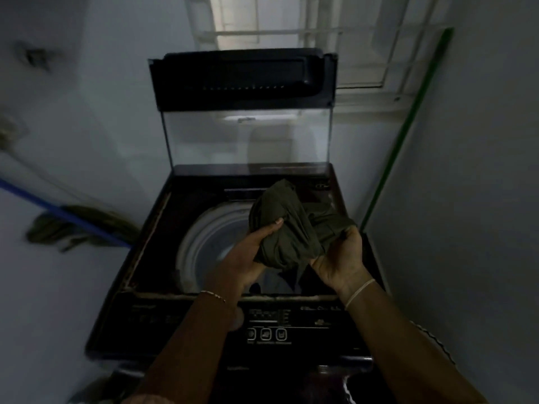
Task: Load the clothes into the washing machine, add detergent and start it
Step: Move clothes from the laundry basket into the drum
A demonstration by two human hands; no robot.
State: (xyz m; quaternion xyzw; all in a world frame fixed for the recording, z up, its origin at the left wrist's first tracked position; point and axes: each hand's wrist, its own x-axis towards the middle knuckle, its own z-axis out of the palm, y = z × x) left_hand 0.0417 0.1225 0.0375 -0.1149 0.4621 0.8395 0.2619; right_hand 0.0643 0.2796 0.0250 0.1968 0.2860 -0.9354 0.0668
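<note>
Hanging bunched over the right side of the open drum [204, 243], an olive-green garment [287, 228] is gripped from both sides: the left hand [248, 258] curls its fingers into the cloth, the right hand [339, 256] clutches its right end. Around them the dark washing machine [122, 316] stands with its glass lid [245, 112] raised at the far side, its control panel [271, 325] near, and a green pole [408, 126] leaning at the right wall.

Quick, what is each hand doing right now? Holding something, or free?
Left hand: closed, gripping the bunched olive-green cloth garment.
Right hand: closed, gripping the same garment's other side.
</note>
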